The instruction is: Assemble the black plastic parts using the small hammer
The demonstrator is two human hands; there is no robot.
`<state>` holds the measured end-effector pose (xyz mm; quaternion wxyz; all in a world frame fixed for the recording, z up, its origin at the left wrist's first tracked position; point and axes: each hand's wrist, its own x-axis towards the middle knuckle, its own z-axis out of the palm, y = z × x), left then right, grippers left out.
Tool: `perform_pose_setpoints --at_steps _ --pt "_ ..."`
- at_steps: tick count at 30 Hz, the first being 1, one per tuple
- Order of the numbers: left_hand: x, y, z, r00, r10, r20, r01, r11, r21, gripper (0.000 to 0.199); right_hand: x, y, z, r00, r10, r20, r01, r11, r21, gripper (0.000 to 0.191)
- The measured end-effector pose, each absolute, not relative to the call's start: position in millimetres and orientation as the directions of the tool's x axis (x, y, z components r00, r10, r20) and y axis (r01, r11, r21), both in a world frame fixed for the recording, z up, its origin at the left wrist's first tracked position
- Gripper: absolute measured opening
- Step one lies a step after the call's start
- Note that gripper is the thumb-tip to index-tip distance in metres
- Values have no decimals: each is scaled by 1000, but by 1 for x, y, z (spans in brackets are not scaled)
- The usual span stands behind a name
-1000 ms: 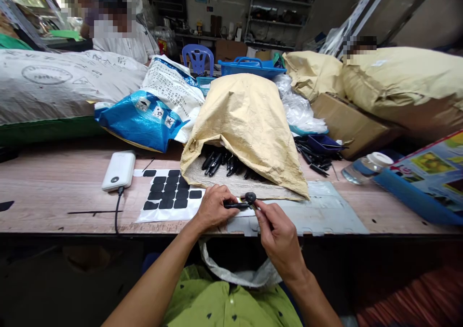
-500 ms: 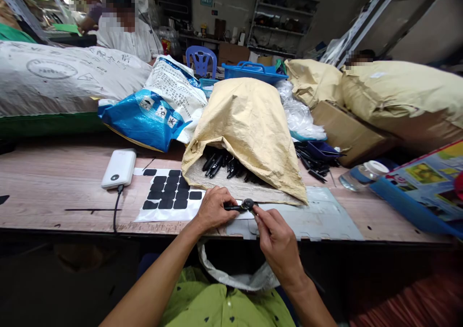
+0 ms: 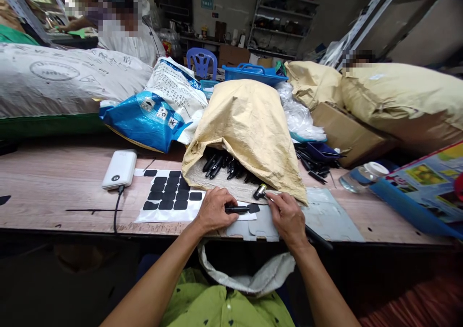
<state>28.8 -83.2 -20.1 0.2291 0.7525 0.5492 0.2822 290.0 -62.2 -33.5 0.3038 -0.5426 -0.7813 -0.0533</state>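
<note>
My left hand [image 3: 216, 208] grips a slim black part [image 3: 237, 210], which lies level near the table's front edge. In my right hand [image 3: 288, 216] is a small hammer [image 3: 260, 192] with a dark head and a yellowish face; its black handle end sticks out below the palm. The hammer head is up and to the right of the black part, apart from it. A white sheet with black rounded stickers [image 3: 166, 205] lies left of my left hand. Behind both hands, a tan sack [image 3: 249, 119] gapes open with several black parts [image 3: 217, 164] inside.
A white power bank [image 3: 119, 169] with a black cable is at the left. Grey board [image 3: 325, 216] lies under the right hand's area. A lidded jar [image 3: 363, 176], cardboard box [image 3: 352, 131] and colourful box [image 3: 427, 182] stand right. A blue-white sack [image 3: 144, 119] lies back left; people are beyond.
My right hand has moved right and the hammer head has lifted away from the black part, turning into clear view. My left hand has stayed nearly in place.
</note>
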Motion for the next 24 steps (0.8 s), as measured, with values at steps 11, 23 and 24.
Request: perform_pose_setpoints --at_steps 11,23,24 --pt "29 -82 -20 252 952 173 706 -303 640 19 287 -67 -38 -189 839 510 921 332 -204 26" --pt "52 -173 -6 539 840 65 670 -475 571 21 287 -67 -40 -182 844 504 921 326 -214 26" --pt "55 -180 -8 535 845 14 717 -462 523 22 287 -67 -39 -182 844 505 920 328 -217 26"
